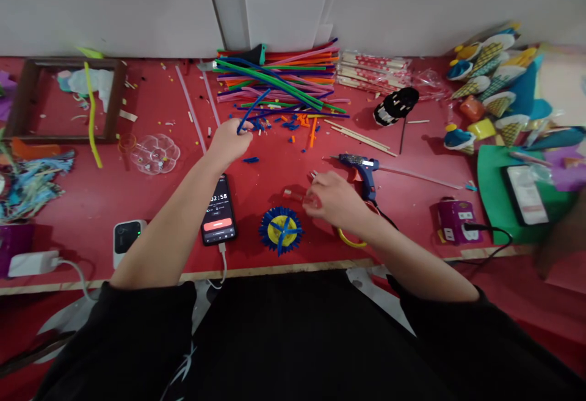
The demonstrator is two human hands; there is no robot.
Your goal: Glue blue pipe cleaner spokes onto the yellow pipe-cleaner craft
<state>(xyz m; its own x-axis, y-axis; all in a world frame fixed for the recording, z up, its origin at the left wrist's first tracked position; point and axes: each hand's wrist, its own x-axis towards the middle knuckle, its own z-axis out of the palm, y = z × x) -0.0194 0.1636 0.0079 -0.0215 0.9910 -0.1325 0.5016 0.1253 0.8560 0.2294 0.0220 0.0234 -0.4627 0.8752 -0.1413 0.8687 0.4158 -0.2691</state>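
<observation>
My left hand (227, 142) reaches forward over the red table (256, 172), its fingers closed round a bent blue straw (253, 107) at the near edge of a pile of coloured straws (279, 80). My right hand (334, 198) hovers low beside a small red piece (293, 195), fingers curled; what they hold, if anything, is blurred. A blue and yellow round straw craft (281, 231) lies just left of that hand. A blue glue gun (361, 167) rests right behind it. Small cut bits of blue and orange straw (293, 123) are scattered between the hands and the pile.
A phone with a running timer (218, 209) lies under my left forearm. A wooden frame (64, 99) and clear flower tray (154, 154) stand left. Wooden sticks (359, 137), a purple power strip (453, 221), a green sheet (497, 199) and paper cones (489, 83) fill the right.
</observation>
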